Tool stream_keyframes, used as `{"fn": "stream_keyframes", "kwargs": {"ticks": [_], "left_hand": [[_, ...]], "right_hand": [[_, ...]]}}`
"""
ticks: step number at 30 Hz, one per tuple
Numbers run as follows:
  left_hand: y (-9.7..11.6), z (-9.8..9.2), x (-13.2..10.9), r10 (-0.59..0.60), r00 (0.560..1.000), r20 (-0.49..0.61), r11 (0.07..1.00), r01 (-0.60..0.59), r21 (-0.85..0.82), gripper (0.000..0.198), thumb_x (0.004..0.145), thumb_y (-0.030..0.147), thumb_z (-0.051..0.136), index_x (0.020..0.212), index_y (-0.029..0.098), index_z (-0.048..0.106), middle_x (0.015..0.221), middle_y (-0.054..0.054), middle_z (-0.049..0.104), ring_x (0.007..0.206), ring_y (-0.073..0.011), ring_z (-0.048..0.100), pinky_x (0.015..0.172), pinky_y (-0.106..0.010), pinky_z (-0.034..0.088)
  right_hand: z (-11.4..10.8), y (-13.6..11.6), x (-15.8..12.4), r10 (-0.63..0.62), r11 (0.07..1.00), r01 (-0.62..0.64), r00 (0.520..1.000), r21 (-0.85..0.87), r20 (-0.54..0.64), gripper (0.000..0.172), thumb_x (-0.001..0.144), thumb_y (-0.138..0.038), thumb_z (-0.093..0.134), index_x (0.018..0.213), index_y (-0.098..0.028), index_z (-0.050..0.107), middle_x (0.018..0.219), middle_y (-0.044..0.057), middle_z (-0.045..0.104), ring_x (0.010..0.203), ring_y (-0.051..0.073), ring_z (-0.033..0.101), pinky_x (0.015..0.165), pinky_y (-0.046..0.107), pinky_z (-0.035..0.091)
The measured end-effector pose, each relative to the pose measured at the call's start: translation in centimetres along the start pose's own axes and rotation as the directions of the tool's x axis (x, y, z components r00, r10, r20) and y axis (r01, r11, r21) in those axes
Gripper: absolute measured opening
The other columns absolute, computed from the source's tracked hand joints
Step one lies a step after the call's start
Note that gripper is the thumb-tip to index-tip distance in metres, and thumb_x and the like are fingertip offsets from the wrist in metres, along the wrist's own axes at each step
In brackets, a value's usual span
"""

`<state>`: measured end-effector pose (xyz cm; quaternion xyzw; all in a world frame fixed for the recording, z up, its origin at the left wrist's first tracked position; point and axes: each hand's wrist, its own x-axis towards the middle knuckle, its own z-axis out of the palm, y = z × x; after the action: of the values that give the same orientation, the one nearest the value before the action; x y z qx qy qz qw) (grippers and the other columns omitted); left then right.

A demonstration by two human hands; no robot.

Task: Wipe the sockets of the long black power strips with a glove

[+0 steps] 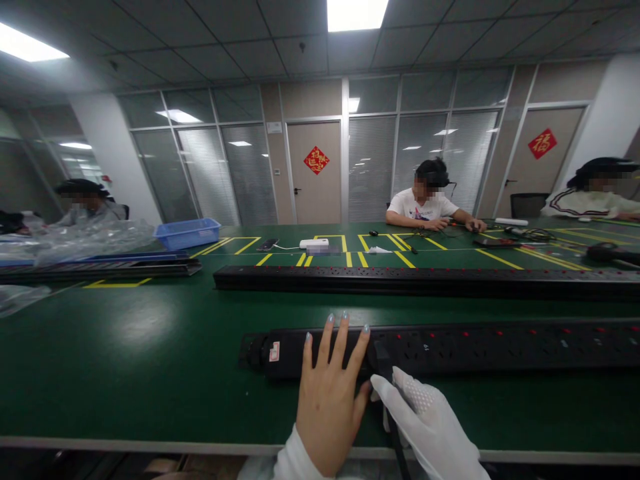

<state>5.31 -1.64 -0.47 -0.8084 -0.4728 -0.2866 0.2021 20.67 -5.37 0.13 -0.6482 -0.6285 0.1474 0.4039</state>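
A long black power strip [465,353] with many sockets and small red lights or switches lies across the green table in front of me. My left hand [327,400], bare, rests flat near its left end with fingers spread. In a white dotted glove, my right hand [425,413] grips a black plug [383,357] against the strip, just right of my left fingers. The plug's black cord [399,443] runs down toward the table's front edge. How far the plug sits in a socket is hidden. A small white label [274,351] marks the strip's left end.
Behind lies a second long black strip [350,281]. At left are metal rails [165,267], clear plastic bags [100,233] and a blue basket [187,233]. A white power bank [314,244] stands mid-table. Several people sit around, one person [425,200] handling cables across the table.
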Motion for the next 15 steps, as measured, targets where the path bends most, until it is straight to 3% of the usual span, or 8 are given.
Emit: {"fn": "stream_keyframes", "kwargs": {"ticks": [4,9,15], "left_hand": [[0.03,-0.04,0.07,-0.004,1.000,-0.002,1.000,0.004,0.003,0.071,0.087,0.055,0.053,0.149,0.037,0.023,0.155,-0.002,0.030,0.141,-0.0293,0.029,0.111,-0.056,0.029],[0.07,-0.08,0.02,-0.006,1.000,-0.002,1.000,0.006,-0.012,0.072,0.087,0.055,0.055,0.148,0.037,0.024,0.155,-0.003,0.031,0.141,-0.0293,0.029,0.112,-0.055,0.028],[-0.05,0.00,0.08,-0.004,1.000,-0.001,1.000,0.004,-0.017,0.070,0.088,0.055,0.053,0.148,0.037,0.025,0.155,-0.003,0.031,0.141,-0.0296,0.029,0.112,-0.056,0.028]], "right_hand": [[0.03,-0.09,-0.09,-0.007,1.000,0.007,1.000,0.020,0.012,0.066,0.084,-0.072,0.041,0.092,-0.017,0.077,0.090,0.014,0.078,0.085,0.030,0.073,0.075,0.030,0.054],[0.08,-0.04,-0.16,-0.027,0.999,0.026,0.999,0.042,0.025,0.054,0.087,-0.066,0.042,0.065,-0.022,0.064,0.058,0.004,0.067,0.056,0.019,0.062,0.056,0.024,0.046],[-0.12,-0.30,-0.10,-0.039,0.996,0.040,0.999,0.080,-0.009,0.047,0.087,-0.061,0.047,0.061,-0.023,0.057,0.054,-0.001,0.059,0.051,0.016,0.055,0.053,0.022,0.042]]}}
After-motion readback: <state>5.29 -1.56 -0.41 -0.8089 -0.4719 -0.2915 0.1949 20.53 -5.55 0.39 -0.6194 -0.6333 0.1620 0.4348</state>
